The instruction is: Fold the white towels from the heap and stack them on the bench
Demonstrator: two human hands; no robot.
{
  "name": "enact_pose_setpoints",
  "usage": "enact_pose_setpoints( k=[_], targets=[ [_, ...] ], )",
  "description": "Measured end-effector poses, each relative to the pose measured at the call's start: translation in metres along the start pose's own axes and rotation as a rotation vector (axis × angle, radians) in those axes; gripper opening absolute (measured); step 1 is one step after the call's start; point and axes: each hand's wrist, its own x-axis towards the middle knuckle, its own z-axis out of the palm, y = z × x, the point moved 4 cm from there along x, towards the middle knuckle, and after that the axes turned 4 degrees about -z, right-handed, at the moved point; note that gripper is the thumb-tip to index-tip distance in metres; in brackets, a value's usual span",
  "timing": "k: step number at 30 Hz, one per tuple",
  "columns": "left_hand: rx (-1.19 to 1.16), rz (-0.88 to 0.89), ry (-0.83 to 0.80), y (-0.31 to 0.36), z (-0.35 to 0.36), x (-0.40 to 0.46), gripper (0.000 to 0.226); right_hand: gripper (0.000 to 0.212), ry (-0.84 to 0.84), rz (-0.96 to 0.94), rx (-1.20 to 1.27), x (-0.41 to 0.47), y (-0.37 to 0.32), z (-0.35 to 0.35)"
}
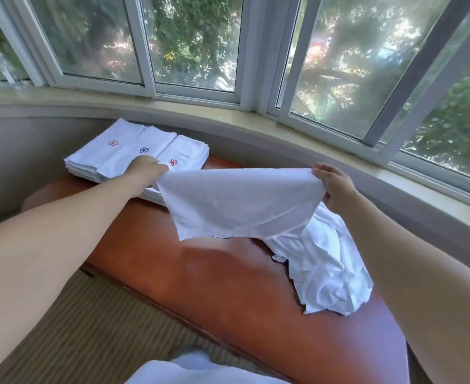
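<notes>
White towel (pixel 239 200) hangs stretched above the counter (pixel 200 273), long axis running 9 to 3 o'clock, left hand (pixel 145 169) and right hand (pixel 332 184) each pinching a top corner, folded stack (pixel 134 156) nearest the left hand at 10 o'clock.

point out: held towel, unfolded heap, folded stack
held towel (pixel 239 202): head view, middle of the hanging cloth
unfolded heap (pixel 325 273): head view, crumpled middle of the pile
folded stack (pixel 123 151): head view, top towel between the embroidered flowers

Three folded towel stacks (pixel 136 156), one held towel (pixel 239 203), one heap (pixel 325 267).
</notes>
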Motion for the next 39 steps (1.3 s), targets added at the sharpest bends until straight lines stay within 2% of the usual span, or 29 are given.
enact_pose_setpoints(
  k=[2,4,6,8,10,12,14,17,21,23,25,27,31,35,37,39],
  targets=[
    [0.181,0.029,0.02,-0.006,0.004,0.001,0.038,0.013,0.029,-0.061,0.012,0.001,-0.003,0.0],
    [0.296,0.041,0.086,-0.007,0.008,-0.003,0.037,0.014,0.056,-0.105,0.023,0.001,-0.007,0.001],
    [0.289,0.002,0.133,-0.01,0.009,-0.002,0.033,0.016,0.071,-0.13,0.024,0.003,-0.01,0.0],
    [0.074,-0.082,0.109,-0.019,0.013,0.003,0.025,0.018,0.07,-0.115,0.028,0.004,-0.007,-0.002],
    [-0.257,-0.181,0.065,-0.028,0.016,0.007,0.011,0.019,0.077,-0.092,0.008,0.005,-0.001,-0.009],
    [-0.491,-0.268,0.022,-0.034,0.016,0.009,0.009,0.02,0.077,-0.076,-0.017,0.005,0.005,-0.017],
    [-0.586,-0.308,-0.025,-0.035,0.016,0.01,0.004,0.021,0.084,-0.06,-0.023,0.006,0.011,-0.023],
    [-0.584,-0.292,-0.088,-0.032,0.017,0.008,0.006,0.022,0.093,-0.056,-0.084,0.009,0.014,-0.029],
    [-0.463,-0.231,-0.27,-0.024,0.024,0.002,0.015,0.027,0.029,-0.053,-0.263,0.008,0.015,-0.03],
    [-0.322,-0.161,-0.336,-0.021,0.026,-0.001,0.026,0.033,-0.01,-0.122,-0.525,0.006,0.013,-0.031],
    [0.001,-0.01,-0.296,-0.017,0.027,-0.004,0.035,0.033,-0.022,-0.259,-0.832,0.0,0.007,-0.03],
    [0.291,0.152,-0.164,-0.009,0.027,-0.006,0.032,0.029,-0.017,-0.376,-1.004,-0.005,0.004,-0.027],
    [0.547,0.314,-0.007,-0.001,0.026,-0.006,0.018,0.027,0.039,-0.496,-1.101,-0.009,0.002,-0.022],
    [0.719,0.356,0.033,-0.008,0.025,-0.007,0.031,0.017,-0.011,-0.507,-1.131,-0.01,0.009,-0.02],
    [0.722,0.376,0.073,-0.014,0.022,-0.01,0.023,0.013,-0.035,-0.48,-1.144,-0.011,0.015,-0.021],
    [0.732,0.362,0.094,-0.023,0.016,-0.01,0.011,0.007,-0.09,-0.36,-1.068,-0.013,0.024,-0.023]
  ],
)
